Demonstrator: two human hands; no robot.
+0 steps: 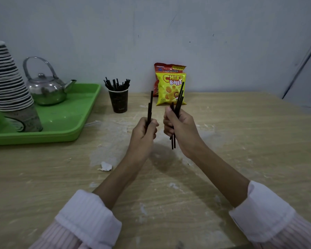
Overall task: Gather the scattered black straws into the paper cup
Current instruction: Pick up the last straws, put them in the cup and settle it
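Note:
A dark paper cup [118, 101] stands upright near the back of the wooden table, with several black straws [117, 84] sticking out of it. My left hand [144, 131] is shut on a couple of black straws [150, 106] held upright, in front of and right of the cup. My right hand [178, 129] is shut on a bundle of several black straws [179, 97] that lean up to the right and poke out below the fist. Both hands hover above the table's middle, close together.
A green tray [75, 123] at the left holds a metal kettle [47, 88] and a leaning stack of paper cups [9, 85]. Two snack bags [170, 87] lean on the wall behind my hands. A torn paper scrap [105, 166] lies on the table [241, 150].

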